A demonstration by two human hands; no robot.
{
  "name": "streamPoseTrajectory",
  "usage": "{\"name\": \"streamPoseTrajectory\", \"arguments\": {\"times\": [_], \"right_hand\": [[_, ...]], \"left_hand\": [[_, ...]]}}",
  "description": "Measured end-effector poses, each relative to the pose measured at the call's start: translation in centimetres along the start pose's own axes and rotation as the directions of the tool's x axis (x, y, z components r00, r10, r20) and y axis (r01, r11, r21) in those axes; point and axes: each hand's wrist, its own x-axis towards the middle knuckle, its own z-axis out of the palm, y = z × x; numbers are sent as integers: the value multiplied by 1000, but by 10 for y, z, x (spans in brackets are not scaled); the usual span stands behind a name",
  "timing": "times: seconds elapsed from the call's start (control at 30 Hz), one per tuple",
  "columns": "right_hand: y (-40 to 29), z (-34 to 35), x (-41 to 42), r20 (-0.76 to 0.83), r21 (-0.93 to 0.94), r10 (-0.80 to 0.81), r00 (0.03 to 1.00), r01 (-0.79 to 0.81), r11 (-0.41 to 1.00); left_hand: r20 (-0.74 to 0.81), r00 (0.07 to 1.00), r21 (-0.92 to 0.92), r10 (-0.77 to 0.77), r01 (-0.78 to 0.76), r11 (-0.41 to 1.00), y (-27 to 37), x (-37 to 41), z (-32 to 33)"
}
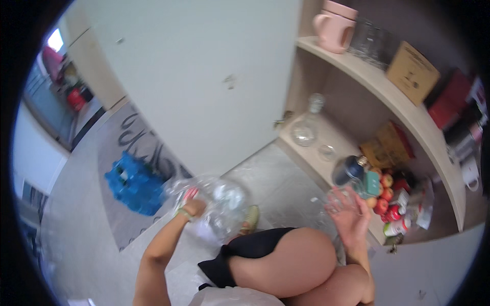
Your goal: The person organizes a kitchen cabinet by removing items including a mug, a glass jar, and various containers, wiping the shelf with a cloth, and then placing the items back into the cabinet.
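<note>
My left hand is closed at the near side of a crumpled clear plastic bag above the floor; its fingertips are hidden. A red-and-white striped item shows beside that hand. My right hand is raised at the open cabinet's lower shelf, palm up with bent fingers. Between its fingers and thumb is a see-through vessel, blurred, seemingly of glass. Just beyond the right hand stand a dark bottle and a green box. A glass carafe and a small glass dish are further back.
Apples, a brown paper bag and a white-and-green bottle crowd the lower shelf. The upper shelf bears a pink mug and a cardboard box. A blue plastic bag lies on a grey mat. The white door stands open.
</note>
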Motion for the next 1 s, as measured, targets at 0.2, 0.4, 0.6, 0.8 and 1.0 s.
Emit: {"name": "streamPoseTrajectory", "arguments": {"times": [0.2,0.4,0.6,0.8,1.0], "right_hand": [[-3,-7,7,0,131,50,999,-50,990],[-7,2,3,8,91,35,999,-36,995],[-26,-5,0,-71,-173,-237,969,222,960],[-24,-14,6,-2,-552,-343,939,285,784],[-17,-125,34,-135,-707,-312,940,129,695]], "left_hand": [[-70,974,35,-217,220,975,44,-17,-84],[-99,974,118,-203,214,970,83,-29,-206],[-353,894,-463,277,-424,778,219,10,-407],[-662,593,-545,458,-801,249,317,94,-418],[-724,637,-602,264,-771,210,338,147,-400]]}}
